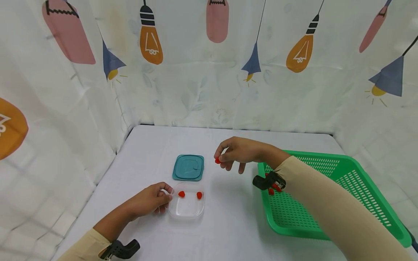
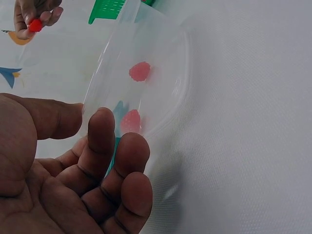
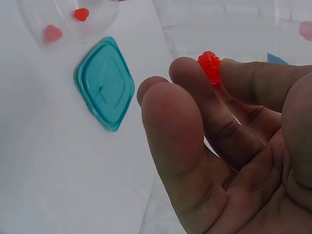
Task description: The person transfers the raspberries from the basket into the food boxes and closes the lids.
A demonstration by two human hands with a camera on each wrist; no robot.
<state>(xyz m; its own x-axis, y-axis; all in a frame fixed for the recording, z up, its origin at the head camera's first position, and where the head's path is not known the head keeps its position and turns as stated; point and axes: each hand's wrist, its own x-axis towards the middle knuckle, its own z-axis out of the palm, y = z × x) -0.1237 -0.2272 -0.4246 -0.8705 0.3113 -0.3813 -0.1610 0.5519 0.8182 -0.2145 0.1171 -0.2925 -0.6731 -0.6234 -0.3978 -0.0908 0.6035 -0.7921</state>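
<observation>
Raspberry (image 1: pixel 217 160) hung just below the head view's centre, your right hand (image 1: pixel 240 150) clamping it between thumb and fingertip (a slight hold, so it could have slipped). Lower left of centre, your left hand (image 1: pixel 151 198) pinched the clear container (image 1: pixel 186 209) by its wall; an uneven pull might have tipped out the two berries (image 1: pixel 181 194) inside.
</observation>
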